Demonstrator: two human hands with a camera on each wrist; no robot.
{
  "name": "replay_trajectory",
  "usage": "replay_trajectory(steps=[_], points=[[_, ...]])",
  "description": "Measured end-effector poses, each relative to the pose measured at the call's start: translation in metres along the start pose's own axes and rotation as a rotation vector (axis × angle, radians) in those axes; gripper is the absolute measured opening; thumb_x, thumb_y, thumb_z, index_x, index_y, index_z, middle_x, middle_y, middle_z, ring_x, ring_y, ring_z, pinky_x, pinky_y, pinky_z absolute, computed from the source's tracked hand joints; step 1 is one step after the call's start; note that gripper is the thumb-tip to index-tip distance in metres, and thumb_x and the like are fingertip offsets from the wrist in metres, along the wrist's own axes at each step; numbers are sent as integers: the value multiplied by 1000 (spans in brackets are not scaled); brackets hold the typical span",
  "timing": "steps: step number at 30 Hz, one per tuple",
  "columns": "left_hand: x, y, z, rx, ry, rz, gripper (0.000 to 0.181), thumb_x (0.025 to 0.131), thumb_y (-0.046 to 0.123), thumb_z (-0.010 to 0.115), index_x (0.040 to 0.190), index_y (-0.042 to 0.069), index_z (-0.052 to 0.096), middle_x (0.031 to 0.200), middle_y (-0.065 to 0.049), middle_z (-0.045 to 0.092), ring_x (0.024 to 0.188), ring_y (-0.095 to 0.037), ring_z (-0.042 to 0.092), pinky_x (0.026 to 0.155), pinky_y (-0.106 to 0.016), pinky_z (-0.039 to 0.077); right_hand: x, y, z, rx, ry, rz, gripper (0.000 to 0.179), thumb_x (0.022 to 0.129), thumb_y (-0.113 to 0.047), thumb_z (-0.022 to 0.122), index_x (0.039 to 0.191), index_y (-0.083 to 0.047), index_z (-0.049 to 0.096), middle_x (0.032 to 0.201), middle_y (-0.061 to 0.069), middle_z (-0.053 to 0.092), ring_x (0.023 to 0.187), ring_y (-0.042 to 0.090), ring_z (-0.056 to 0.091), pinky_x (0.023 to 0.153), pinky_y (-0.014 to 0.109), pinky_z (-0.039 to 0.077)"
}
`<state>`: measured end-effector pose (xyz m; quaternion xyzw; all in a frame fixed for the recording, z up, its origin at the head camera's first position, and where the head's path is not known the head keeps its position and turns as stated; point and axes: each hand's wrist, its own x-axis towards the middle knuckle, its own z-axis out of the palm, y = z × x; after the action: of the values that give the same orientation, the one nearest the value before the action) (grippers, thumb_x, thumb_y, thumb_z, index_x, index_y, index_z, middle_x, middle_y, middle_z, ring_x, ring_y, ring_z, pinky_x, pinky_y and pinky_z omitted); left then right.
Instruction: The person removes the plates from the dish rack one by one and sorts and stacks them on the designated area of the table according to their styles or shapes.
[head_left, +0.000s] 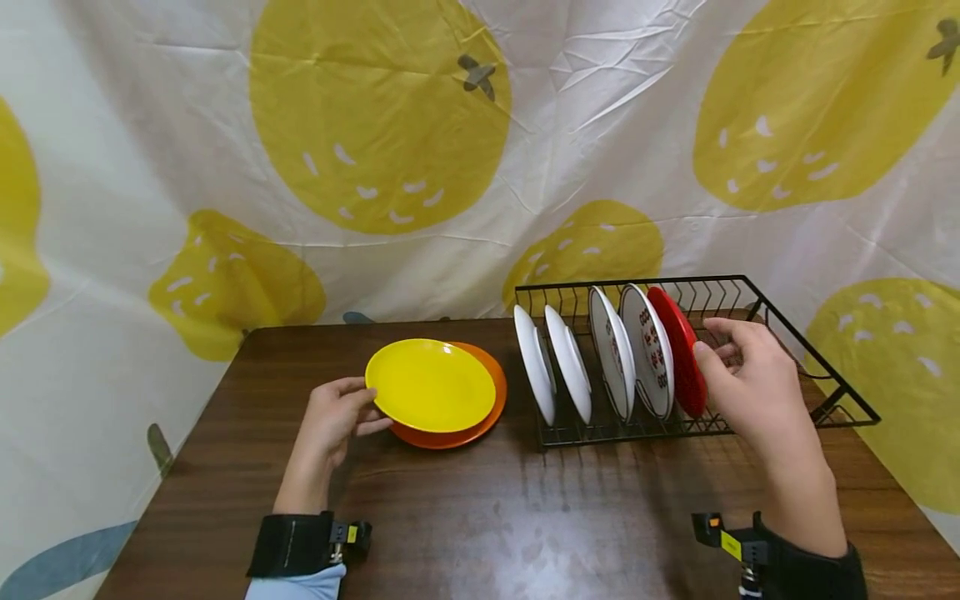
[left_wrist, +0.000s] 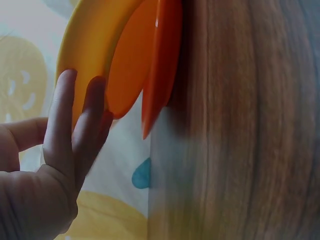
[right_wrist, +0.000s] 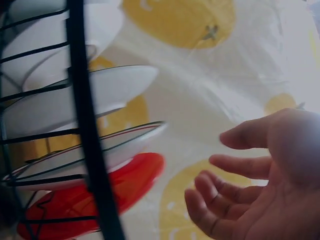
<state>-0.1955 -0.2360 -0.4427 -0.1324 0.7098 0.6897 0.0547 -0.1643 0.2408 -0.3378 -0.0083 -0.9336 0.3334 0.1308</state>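
My left hand [head_left: 335, 423] pinches the left rim of a yellow plate [head_left: 431, 385], its thumb on top and its fingers underneath. An orange plate [head_left: 480, 429] lies below it, and the left wrist view shows a gap between the two. On the right, my right hand [head_left: 757, 375] is beside a red plate [head_left: 681, 354] standing in a black wire dish rack [head_left: 813, 354]. The right wrist view has its fingers [right_wrist: 225, 192] loosely bent, holding nothing, apart from the red plate.
Left of the red plate, two white plates with a printed pattern [head_left: 648, 354] and two plain white dishes [head_left: 566, 362] stand upright in the rack. A brown wooden table [head_left: 480, 517] bears everything. Behind it hangs a fruit-print cloth [head_left: 600, 150].
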Motion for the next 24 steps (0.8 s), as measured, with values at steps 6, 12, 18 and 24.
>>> replay_trajectory(steps=[6,12,18,24], points=[[0,-4,1,76,-65,-31,49,114,12,45,155,-14,40,139,-29,52,89,-17,70,84,-35,68,11,11,18,-108,-99,40,57,108,-24,54,154,9,43,151,40,40,120,52,58,92,68,60],[1,-4,3,108,-55,-52,46,116,14,36,150,-14,47,122,-23,59,88,-19,73,85,-37,68,19,24,26,-198,-145,120,63,107,-25,50,156,12,37,148,43,41,126,60,50,96,76,53],[1,-5,3,124,-32,-68,40,114,11,35,137,-16,52,102,-17,55,80,-20,74,82,-40,69,25,35,31,-237,-187,115,63,106,-24,51,153,16,37,138,42,50,118,59,59,92,72,58],[1,-3,3,160,-22,-95,50,115,15,38,152,-17,40,108,-21,57,81,-18,74,84,-40,68,27,39,32,-245,-217,125,63,105,-23,50,152,18,37,138,42,53,115,56,62,88,68,60]])
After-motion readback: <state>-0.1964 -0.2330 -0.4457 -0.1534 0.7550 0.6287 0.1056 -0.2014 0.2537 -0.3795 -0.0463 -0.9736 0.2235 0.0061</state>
